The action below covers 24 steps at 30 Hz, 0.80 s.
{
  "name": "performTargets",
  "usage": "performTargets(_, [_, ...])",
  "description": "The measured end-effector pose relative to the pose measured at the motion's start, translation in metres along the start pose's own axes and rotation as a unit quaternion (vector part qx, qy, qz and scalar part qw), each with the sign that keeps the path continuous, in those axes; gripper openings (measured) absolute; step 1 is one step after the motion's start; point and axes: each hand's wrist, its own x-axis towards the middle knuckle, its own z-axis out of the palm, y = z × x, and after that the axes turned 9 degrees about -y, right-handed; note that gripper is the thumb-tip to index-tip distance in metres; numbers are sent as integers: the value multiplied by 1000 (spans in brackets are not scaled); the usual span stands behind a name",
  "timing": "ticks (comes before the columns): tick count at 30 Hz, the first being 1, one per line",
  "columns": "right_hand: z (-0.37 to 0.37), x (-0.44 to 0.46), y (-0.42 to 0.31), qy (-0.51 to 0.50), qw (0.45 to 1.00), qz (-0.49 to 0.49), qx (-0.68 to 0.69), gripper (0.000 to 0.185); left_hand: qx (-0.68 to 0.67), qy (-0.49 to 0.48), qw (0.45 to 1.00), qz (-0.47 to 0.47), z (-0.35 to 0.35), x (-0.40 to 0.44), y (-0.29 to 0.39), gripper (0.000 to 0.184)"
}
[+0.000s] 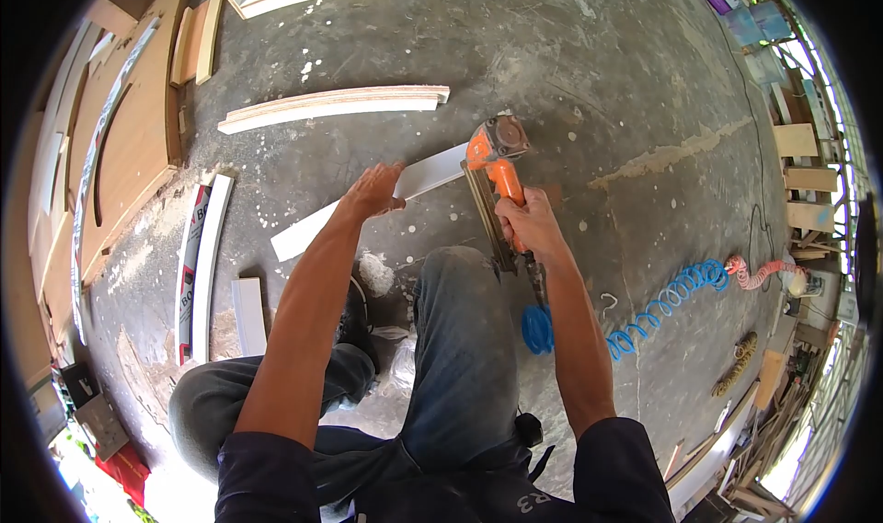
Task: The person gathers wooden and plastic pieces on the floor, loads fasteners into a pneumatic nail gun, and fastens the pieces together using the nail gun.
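Observation:
My right hand [533, 219] is closed around the handle of an orange nail gun [485, 148]. The gun's head is over the far right end of a narrow white board [432, 171], and its long magazine slants back towards my knee. Whether the nose touches the board is hidden. My left hand [375, 190] grips the same board near its middle, fingers over the far edge and thumb at the near edge. A blue coiled air hose [538, 328] hangs from the gun's lower end.
Beyond the board lies a stack of white-faced strips [331, 107]. More white strips [210, 265] and a short white piece [248, 316] lie left. Wooden panels [138, 137] lean at the far left. The coiled hose joins a pink hose [763, 270] near scrap timber [809, 180] at right.

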Motion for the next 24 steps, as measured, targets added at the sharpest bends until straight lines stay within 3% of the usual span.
performTargets(4, [4,-3,-3,1,1000,5,-5,12,-20,-7,1000,1,0,3,-1,75])
performTargets(6, [5,0,1,-7,1000,0,7,22,-15,4,1000,4,2,3,-2,74])
performTargets(13, [3,2,6,-2,1000,1,1,12,10,15,1000,3,4,2,-4,72])
performTargets(16, [-1,2,3,-22,999,0,-34,21,2,1,1000,-11,0,1,-4,74])
performTargets(18, [0,-5,6,25,999,-13,14,11,1,25,1000,-1,-1,-5,-13,74])
performTargets(24, [-21,-21,12,68,995,0,69,18,1,3,1000,7,-5,-36,-49,67])
